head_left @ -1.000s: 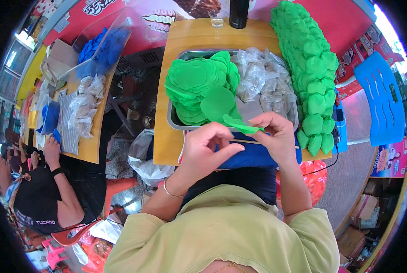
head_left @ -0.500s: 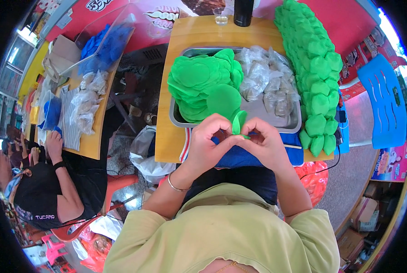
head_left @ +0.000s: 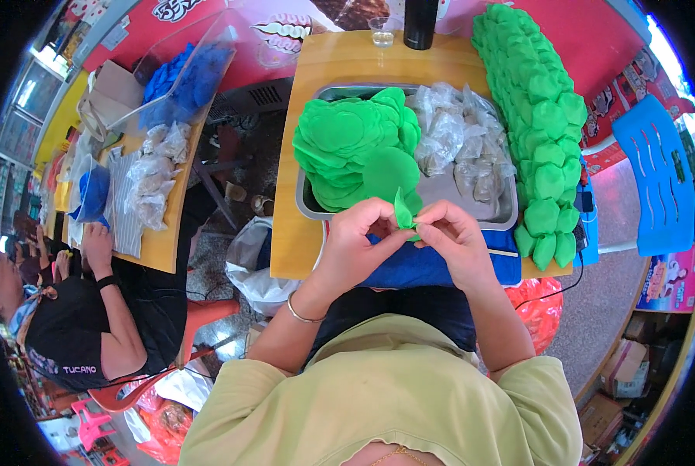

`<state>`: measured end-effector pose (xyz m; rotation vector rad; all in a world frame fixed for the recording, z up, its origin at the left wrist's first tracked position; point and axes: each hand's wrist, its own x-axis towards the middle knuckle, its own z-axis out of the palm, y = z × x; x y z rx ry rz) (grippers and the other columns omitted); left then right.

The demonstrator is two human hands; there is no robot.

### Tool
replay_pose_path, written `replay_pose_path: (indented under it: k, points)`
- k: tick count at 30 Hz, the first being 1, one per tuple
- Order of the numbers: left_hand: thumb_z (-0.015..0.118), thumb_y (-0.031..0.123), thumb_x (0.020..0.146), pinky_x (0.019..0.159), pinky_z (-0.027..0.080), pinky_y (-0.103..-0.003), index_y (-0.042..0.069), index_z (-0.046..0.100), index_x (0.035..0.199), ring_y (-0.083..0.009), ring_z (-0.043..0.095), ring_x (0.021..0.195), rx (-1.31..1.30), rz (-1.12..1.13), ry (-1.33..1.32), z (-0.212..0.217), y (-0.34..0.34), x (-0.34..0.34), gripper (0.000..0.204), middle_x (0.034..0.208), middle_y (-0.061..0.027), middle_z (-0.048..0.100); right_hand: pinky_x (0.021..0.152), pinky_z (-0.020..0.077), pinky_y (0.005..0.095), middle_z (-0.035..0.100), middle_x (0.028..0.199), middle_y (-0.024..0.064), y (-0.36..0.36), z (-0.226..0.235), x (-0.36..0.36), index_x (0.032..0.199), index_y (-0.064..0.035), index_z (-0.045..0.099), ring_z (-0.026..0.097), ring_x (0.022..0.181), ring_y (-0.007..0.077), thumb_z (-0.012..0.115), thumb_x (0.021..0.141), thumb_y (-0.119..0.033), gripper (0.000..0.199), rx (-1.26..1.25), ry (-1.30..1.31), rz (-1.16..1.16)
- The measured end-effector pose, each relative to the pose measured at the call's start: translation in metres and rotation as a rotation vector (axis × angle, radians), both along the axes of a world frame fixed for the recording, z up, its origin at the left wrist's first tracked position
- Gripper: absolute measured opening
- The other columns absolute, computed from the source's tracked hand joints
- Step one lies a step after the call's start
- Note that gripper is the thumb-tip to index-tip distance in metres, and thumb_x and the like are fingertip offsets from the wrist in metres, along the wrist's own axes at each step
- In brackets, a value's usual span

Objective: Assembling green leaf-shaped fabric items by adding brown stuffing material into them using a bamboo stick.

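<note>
My left hand (head_left: 360, 238) and my right hand (head_left: 458, 236) meet in front of a metal tray (head_left: 310, 208). Between their fingertips is a thin green round sheet (head_left: 403, 210), partly folded, with one flap standing up. Fingers hide its lower part, and both hands pinch it. Just beyond, a pile of flat green round sheets (head_left: 338, 124) fills the tray's left side. Small clear plastic bags (head_left: 441, 128) with something pale brown in them lie on its right. To the right of the tray, a long heap of folded green pieces (head_left: 545, 155) runs along the table edge.
A blue cloth (head_left: 410, 268) and a thin stick (head_left: 503, 252) lie at the near edge of the wooden table (head_left: 316, 58). A dark tumbler (head_left: 420, 23) and a clear cup (head_left: 381, 33) stand at the back. Left, a co-worker's hand (head_left: 97, 247) works at another table. A blue chair (head_left: 654, 175) stands right.
My right hand's fingers have shifted slightly on the green sheet, and its flap has turned a little. The view has moved slightly. The co-worker's hand still rests near the blue piece.
</note>
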<state>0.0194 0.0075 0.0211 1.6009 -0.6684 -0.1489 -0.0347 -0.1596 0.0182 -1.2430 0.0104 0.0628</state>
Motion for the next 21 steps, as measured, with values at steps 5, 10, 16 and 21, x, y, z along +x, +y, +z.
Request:
replay_pose_path:
  k: [5,10,16,21]
  points:
    - [0.066,-0.002,0.075,0.052,0.045,-0.022,0.001,0.053,0.081,-0.0104,0.055,0.058,0.076,0.108,-0.198,0.002,-0.002,0.000,0.014,0.069,-0.0043,0.053,0.072,0.0455,0.0212,0.053,0.090,0.0013,0.006,-0.001,0.000,0.088,-0.0029,0.057,0.053,0.085,0.0084,0.059,0.083,0.000,0.006,-0.141,-0.116,-0.078]
    - [0.062,-0.001,0.079,0.049,0.041,-0.019,0.002,0.052,0.084,-0.0051,0.049,0.057,-0.157,0.098,0.075,-0.016,-0.006,-0.005,0.011,0.067,0.0014,0.047,0.072,0.0454,0.0221,0.052,0.090,0.0031,0.023,-0.001,-0.005,0.090,-0.0024,0.056,0.052,0.085,0.0088,0.059,0.081,0.005,0.011,-0.173,-0.147,-0.140]
    - [0.058,0.000,0.083,0.051,0.040,-0.016,0.003,0.051,0.086,-0.0016,0.048,0.061,-0.306,0.001,0.416,-0.017,-0.013,-0.006,0.009,0.066,0.0055,0.041,0.072,0.0475,0.0229,0.052,0.088,0.0025,0.018,-0.006,-0.003,0.091,-0.0011,0.055,0.052,0.086,0.0081,0.055,0.083,0.006,0.011,-0.327,-0.240,-0.201]
    - [0.055,0.000,0.084,0.054,0.045,-0.018,0.004,0.048,0.091,-0.0047,0.055,0.062,-0.281,0.037,0.461,-0.011,-0.005,-0.005,0.011,0.076,-0.0007,0.055,0.067,0.0480,0.0223,0.054,0.087,0.0025,0.024,-0.013,0.002,0.093,-0.0008,0.055,0.054,0.079,0.0080,0.055,0.084,0.002,0.009,-0.246,-0.180,-0.153]
